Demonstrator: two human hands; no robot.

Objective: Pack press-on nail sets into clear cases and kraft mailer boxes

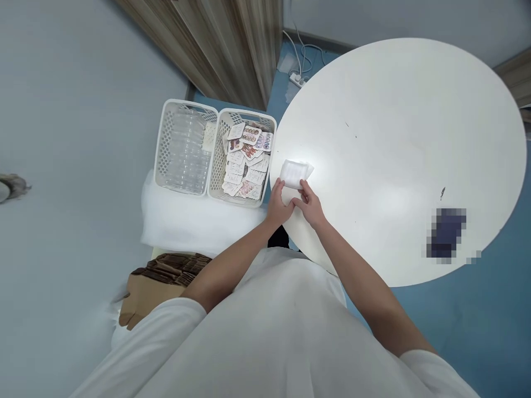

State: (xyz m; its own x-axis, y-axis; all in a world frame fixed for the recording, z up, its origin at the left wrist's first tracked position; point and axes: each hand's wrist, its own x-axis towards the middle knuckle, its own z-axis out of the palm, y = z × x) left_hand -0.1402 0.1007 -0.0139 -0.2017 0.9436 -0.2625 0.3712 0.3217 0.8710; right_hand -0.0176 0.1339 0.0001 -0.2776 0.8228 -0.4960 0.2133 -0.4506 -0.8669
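Observation:
A small white wrapped packet, its wrapping slightly see-through with a loose pointed flap on the right, is at the left edge of the round white table. My left hand grips its lower left corner with the fingertips. At the packet's lower right edge, the fingers of my right hand pinch the wrapping. Both thumbs come together just below it. What lies inside the wrapping cannot be made out.
Left of the table, one white basket holds many printed cards, and another basket holds clear plastic pieces. Below them are a white foam roll and folded brown cardboard. A blurred dark object lies on the table's right.

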